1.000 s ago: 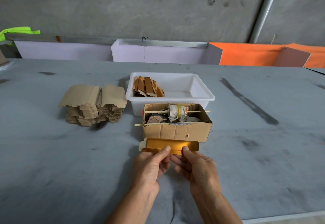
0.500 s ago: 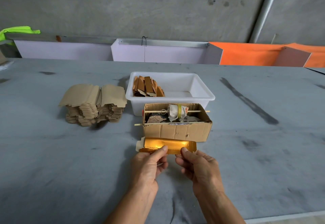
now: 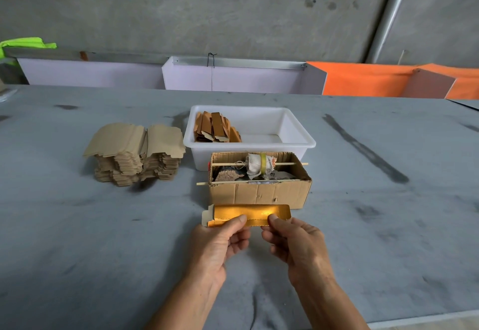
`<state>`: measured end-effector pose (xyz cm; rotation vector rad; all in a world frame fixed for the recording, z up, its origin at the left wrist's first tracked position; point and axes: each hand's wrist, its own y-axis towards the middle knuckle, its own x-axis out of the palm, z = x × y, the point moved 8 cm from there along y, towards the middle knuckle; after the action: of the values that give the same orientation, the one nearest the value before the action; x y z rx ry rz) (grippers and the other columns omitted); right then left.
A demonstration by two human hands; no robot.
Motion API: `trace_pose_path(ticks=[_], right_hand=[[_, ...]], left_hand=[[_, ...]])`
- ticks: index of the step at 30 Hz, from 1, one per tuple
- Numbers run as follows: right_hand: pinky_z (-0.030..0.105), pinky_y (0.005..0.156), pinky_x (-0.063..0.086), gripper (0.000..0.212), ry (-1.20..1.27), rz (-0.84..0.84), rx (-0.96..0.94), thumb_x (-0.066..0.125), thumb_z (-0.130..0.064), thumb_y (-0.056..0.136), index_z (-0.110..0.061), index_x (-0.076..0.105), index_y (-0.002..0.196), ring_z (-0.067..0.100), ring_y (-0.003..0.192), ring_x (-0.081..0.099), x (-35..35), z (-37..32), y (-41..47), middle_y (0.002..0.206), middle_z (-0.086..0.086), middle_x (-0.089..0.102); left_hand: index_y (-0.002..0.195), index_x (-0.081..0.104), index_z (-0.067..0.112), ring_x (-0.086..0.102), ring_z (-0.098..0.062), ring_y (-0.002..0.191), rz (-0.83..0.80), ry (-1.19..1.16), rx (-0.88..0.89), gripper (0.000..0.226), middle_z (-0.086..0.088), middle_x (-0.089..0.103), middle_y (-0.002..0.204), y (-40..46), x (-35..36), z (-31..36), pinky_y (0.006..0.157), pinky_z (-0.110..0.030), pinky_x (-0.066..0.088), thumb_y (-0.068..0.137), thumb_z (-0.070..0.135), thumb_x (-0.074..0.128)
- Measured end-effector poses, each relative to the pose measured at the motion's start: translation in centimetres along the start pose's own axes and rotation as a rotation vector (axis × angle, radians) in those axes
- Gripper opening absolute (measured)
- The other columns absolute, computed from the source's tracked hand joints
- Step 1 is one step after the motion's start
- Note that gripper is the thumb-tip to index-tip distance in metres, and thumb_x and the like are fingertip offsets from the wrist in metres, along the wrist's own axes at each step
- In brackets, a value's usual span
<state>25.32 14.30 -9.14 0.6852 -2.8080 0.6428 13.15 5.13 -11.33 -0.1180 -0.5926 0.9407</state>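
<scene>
**Now both hands pinch a gold card strip low in the middle of the frame**

Just below the centre of the frame, the left hand [image 3: 220, 241] and the right hand [image 3: 295, 241] grip one gold card strip [image 3: 248, 213] between them. Each thumb lies on the strip's near edge, the left thumb [image 3: 237, 221] towards the middle and the right thumb [image 3: 276, 219] towards the right end. The other fingers curl in underneath. The strip lies lengthwise from left to right, its shiny gold face turned up, and a pale flap shows at its left end. Whether it rests on the grey table [image 3: 77, 239] or is held just above it cannot be told.

Just beyond the strip, in the middle of the frame, stands an open cardboard box [image 3: 259, 194]. Two thin wooden sticks [image 3: 290, 163] run across its top. A cloth bundle [image 3: 259, 165] with a yellow band sits on the farther stick, with scraps lying below it.

Behind the box, and touching or nearly touching it, is a white plastic tub [image 3: 298, 132]. A bunch of folded gold-brown pieces [image 3: 213, 128] leans in its left end.

At centre left, well apart from the hands, a stack of brown card blanks [image 3: 134, 153] sits on the table.

Along the table's far edge, pale boards [image 3: 233, 81] stand in the upper middle and an orange sheet [image 3: 363, 81] at upper right.
</scene>
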Motion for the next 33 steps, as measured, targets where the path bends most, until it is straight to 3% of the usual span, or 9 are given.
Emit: trace_pose_path(ticks=[12, 20, 26, 29, 33], right_hand=[[0.019, 0.041, 0.044, 0.013, -0.075, 0.013, -0.045, 0.068, -0.012, 0.084, -0.004, 0.061, 0.076, 0.008, 0.049, 0.062, 0.1, -0.2, 0.4, 0.066, 0.007, 0.07], [0.018, 0.039, 0.043, 0.011, -0.184, 0.07, -0.11, 0.067, -0.009, 0.085, -0.004, 0.065, 0.076, 0.007, 0.047, 0.061, -1.3, -2.1, 0.9, 0.06, 0.002, 0.069], [0.023, 0.045, 0.041, 0.021, -0.393, 0.22, -0.389, 0.069, -0.011, 0.084, -0.019, 0.07, 0.065, 0.002, 0.042, 0.05, -3.1, -7.0, 1.0, 0.052, -0.003, 0.063], [0.015, 0.038, 0.03, 0.021, -0.583, 0.202, -0.546, 0.071, -0.017, 0.081, -0.025, 0.07, 0.062, 0.002, 0.035, 0.038, -1.5, -10.5, 1.3, 0.044, -0.008, 0.053], [0.015, 0.035, 0.027, 0.019, -0.836, 0.062, -0.45, 0.07, -0.014, 0.082, -0.02, 0.07, 0.063, 0.004, 0.036, 0.037, 1.7, -12.9, 3.5, 0.042, -0.006, 0.051]], left_hand=[[0.068, 0.065, 0.002, 0.062, -0.016, 0.043, 0.049, -0.005, 0.063, 0.011, -0.011, 0.065, 0.053, 0.6, -0.3, 0.6, 0.041, -0.021, 0.05, 0.077, -0.004, 0.068], [0.067, 0.065, 0.001, 0.061, -0.015, 0.043, 0.02, -0.018, 0.078, 0.013, -0.009, 0.065, 0.052, 1.0, 0.4, 1.2, 0.042, -0.022, 0.05, 0.078, -0.006, 0.067], [0.067, 0.065, 0.0, 0.061, -0.016, 0.043, 0.0, -0.017, 0.074, 0.014, -0.012, 0.064, 0.053, 1.5, 0.4, 1.1, 0.042, -0.024, 0.051, 0.078, -0.009, 0.065], [0.056, 0.07, 0.003, 0.062, -0.02, 0.046, 0.0, 0.019, 0.06, 0.021, -0.016, 0.066, 0.057, 1.7, 0.2, 0.7, 0.045, -0.026, 0.052, 0.075, -0.006, 0.07], [0.053, 0.072, 0.006, 0.063, -0.022, 0.049, 0.008, 0.049, 0.059, 0.021, -0.018, 0.067, 0.061, 1.9, 0.1, 0.4, 0.047, -0.027, 0.052, 0.074, -0.001, 0.073]])
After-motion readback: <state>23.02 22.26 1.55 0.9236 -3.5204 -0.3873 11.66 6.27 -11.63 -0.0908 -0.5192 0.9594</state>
